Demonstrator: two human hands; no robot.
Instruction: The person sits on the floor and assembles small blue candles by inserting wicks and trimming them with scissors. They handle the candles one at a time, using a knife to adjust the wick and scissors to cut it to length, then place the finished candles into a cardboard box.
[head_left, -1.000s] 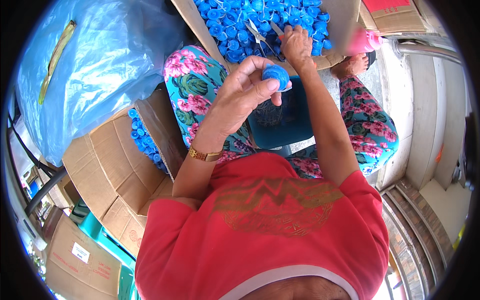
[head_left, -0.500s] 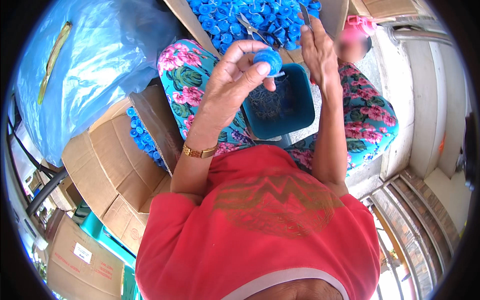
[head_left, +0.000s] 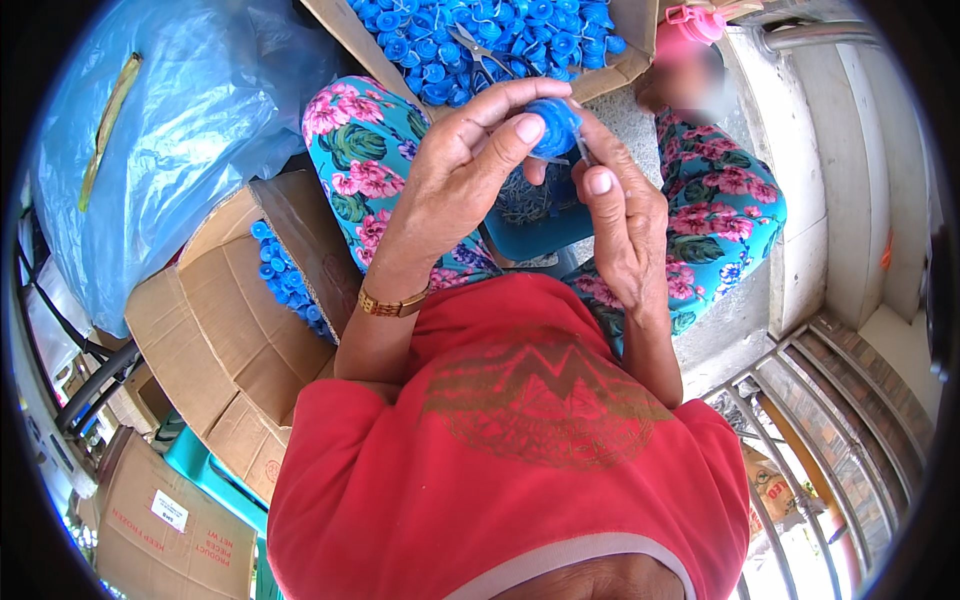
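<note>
Head view: hands (head_left: 455, 175) partly hide teal bin (head_left: 535, 238).

Open cardboard box (head_left: 635, 30): heaped blue pieces (head_left: 540, 40), scissors (head_left: 477, 54) on top.

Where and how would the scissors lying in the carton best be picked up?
Probably by the dark handles, from above and the person's own side. The scissors lie on top of the heaped blue pieces, metal blades pointing away from the person and leftward, so the handle end is the nearer, near the left hand's raised fingers.
</note>
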